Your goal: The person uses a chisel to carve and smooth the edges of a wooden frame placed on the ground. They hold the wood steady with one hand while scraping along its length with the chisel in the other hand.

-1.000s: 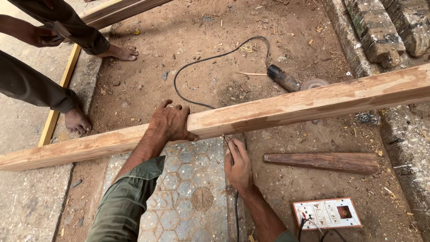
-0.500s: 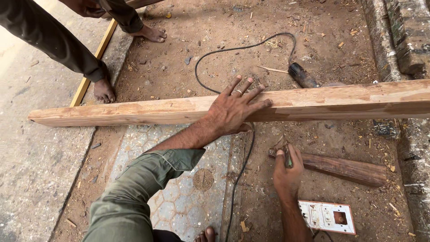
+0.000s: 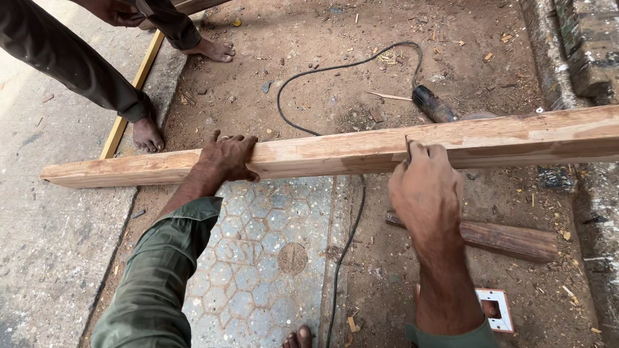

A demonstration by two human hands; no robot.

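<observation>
- Left hand (image 3: 227, 158) lies palm down on the long wooden beam (image 3: 335, 153), fingers spread over its top face and curled past the far edge; pressing, not gripping, which looks meant to keep the beam from shifting.
- Right hand (image 3: 424, 187) sits further along the beam, fingers pinched together on a thin dark pencil-like marker (image 3: 407, 144) whose tip touches the beam's top near the near edge; reads as a marking hold.
- The beam lies flat across the ground, running from the concrete slab (image 3: 45, 232) on the left, over the patterned tile patch (image 3: 271, 245), to the right frame edge.
- A black power cord (image 3: 348, 238) passes under the beam and loops across the dirt to a power tool (image 3: 433, 104) lying just behind the beam.
- A darker, shorter wood piece (image 3: 509, 238) lies on the dirt near the right wrist, apart from the beam.
- A white switch box (image 3: 498, 308) sits beside the right forearm.
- Another person's bare feet (image 3: 147, 134) stand beyond the beam's left end, beside a yellow strip (image 3: 132, 96).
</observation>
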